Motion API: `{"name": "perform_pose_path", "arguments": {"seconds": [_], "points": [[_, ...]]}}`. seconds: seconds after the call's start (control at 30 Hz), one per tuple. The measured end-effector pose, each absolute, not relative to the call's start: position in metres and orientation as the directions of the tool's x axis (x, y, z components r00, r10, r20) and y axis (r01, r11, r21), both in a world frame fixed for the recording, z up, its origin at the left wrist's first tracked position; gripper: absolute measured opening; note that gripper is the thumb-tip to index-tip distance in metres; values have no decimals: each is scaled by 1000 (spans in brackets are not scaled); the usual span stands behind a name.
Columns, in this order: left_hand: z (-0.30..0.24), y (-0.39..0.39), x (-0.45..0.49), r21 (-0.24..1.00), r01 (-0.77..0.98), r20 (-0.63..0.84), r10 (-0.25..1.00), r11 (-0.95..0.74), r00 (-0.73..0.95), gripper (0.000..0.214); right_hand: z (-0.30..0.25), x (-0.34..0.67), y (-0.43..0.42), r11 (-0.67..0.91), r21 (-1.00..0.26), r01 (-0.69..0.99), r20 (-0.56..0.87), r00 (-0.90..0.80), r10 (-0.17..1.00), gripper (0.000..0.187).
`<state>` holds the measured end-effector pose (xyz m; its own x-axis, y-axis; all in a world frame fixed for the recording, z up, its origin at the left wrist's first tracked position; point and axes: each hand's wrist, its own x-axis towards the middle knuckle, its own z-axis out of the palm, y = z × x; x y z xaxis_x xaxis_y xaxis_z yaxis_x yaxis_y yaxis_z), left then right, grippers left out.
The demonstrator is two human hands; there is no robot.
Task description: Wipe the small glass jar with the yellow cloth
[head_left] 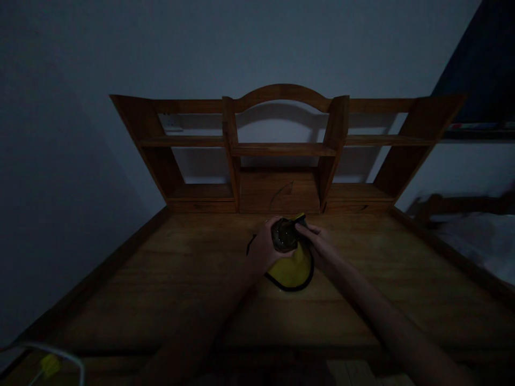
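In the head view, the glass (284, 236) is near the middle of the frame, just below the shelf unit (284, 150). The left hand (262, 247) curls around its left side and under the lower edge, grasping it. The right hand (317, 238), just to the right, pinches a bunched part of the yellow cloth (293, 272) against the glass's upper right edge. The rest of the cloth, with its dark border, spreads below the glass toward the desk (161, 279). Whether the glass rests on the desk or is held above it, I cannot tell.

The glass looks stiff, shiny and probably breakable, with some weight for its size; its smooth side may be slippery, so a wrapped hold around the body seems safest. The cloth looks soft, light and limp, best taken by a gathered fold or its edge.

The desk is wooden, with visible grain, filling the lower half of the frame. Behind the shelf unit is a pale wall (120, 48). A pale cord (76, 359) curves across the lower left corner; pale fabric (483, 236) lies at the right edge. The room is dim, so fine detail is lost.
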<state>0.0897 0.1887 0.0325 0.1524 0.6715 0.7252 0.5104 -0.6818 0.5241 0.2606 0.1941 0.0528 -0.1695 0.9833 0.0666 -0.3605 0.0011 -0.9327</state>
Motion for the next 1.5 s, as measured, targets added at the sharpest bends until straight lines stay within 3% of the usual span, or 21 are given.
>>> {"name": "perform_pose_path", "arguments": {"seconds": [0.17,0.3,0.63,1.13,1.5], "points": [[39,184,87,529,410,764,627,-743,151,96,57,266,191,-221,-877,-427,-48,-381,923,29],[44,181,85,527,388,751,628,-756,202,96,51,273,194,-286,-854,-434,-92,-416,905,24],[42,180,88,504,335,806,573,-796,147,93,42,274,198,-231,-863,-449,-26,-417,908,21],[41,181,87,449,249,864,488,-858,124,97,54,279,191,-219,-869,-443,21,-476,879,34],[43,182,83,358,374,865,455,-855,213,95,59,273,187,-176,-877,-447,44,-439,898,36]]}}
